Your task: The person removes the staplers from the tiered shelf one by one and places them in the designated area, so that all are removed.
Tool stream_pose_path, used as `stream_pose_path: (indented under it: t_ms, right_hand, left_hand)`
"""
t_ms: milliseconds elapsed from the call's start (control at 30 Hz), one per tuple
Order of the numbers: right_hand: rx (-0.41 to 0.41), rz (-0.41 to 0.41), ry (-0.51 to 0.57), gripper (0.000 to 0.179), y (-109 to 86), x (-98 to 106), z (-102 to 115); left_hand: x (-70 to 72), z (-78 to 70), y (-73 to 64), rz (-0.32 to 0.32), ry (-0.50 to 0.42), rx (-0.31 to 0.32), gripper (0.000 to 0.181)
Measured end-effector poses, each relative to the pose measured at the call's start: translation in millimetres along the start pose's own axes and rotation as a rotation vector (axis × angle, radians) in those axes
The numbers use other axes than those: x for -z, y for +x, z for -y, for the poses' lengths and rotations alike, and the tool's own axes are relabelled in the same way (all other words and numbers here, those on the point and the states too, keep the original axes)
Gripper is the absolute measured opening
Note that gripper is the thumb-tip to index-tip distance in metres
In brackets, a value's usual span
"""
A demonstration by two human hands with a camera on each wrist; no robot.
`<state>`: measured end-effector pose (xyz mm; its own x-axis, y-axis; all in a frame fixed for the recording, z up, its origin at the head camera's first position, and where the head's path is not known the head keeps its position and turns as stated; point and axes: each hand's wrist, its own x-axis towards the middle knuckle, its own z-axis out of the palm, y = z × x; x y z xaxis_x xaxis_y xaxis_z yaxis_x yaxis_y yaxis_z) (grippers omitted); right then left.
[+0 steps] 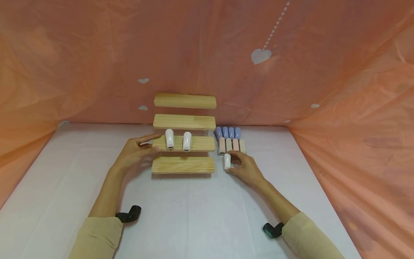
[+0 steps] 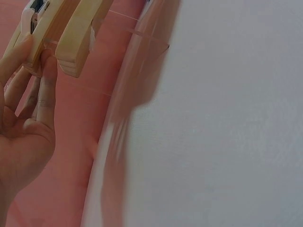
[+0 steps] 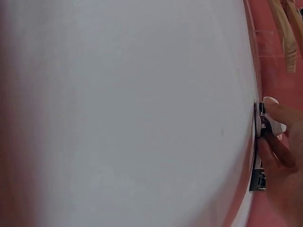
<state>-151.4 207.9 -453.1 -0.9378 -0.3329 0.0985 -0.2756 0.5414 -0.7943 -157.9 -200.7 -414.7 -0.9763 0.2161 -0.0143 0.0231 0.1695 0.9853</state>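
Note:
My left hand (image 1: 134, 153) grips the left end of a wooden shelf board (image 1: 202, 144), second from the bottom of a tiered rack. Its thumb and fingers lie on either side of the board end in the left wrist view. Two white mini staplers, one on the left (image 1: 169, 139) and one on the right (image 1: 187, 141), stand upright on that board. To the right of the rack, my right hand (image 1: 246, 169) pinches another white mini stapler (image 1: 227, 162) between thumb and fingers, low over the table. In the right wrist view the stapler's dark underside (image 3: 264, 124) faces the tabletop.
Behind my right hand sit a row of beige and pinkish staplers (image 1: 229, 144) and a row of blue staplers (image 1: 231, 133). The lowest board (image 1: 183, 165) and two upper boards are bare. An orange curtain (image 1: 194, 46) hangs behind the white table (image 1: 194, 216).

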Motion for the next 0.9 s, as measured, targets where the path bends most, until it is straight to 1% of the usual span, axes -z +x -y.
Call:
stream_pose_path:
  t_ms: [200,333,433,500,633,767,900]
  right_hand:
    - [0.035,-0.045,-0.068,0.061,3.3,7,7]
    - [0.093,-0.085,-0.082,0.054,8.4,11,13]
    - [0.165,-0.115,-0.053,0.051,13.3,13,19]
    - [0.226,-0.136,-0.028,0.049,16.9,14,24]
    - [0.322,-0.162,0.017,0.048,24.5,11,35]
    - [0.372,-0.152,0.065,0.049,30.4,7,47]
    - [0.412,-0.137,0.068,0.046,28.9,6,73]
  left_hand:
    - [-0.8,-0.2,0.1,-0.002,-0.004,-0.002,0.057]
    - [-1.1,-0.3,-0.5,-0.002,-0.009,-0.006,0.057]
    - [-1.2,-0.7,-0.2,0.001,-0.007,-0.015,0.056]
    - [-0.8,-1.1,0.1,0.004,-0.008,-0.018,0.056]
    - [0.0,-1.4,0.0,-0.002,-0.014,-0.015,0.056]
    - [-0.3,-1.0,-1.5,-0.010,-0.012,-0.021,0.055]
    - [-1.3,-0.8,-2.0,0.004,-0.016,-0.024,0.056]
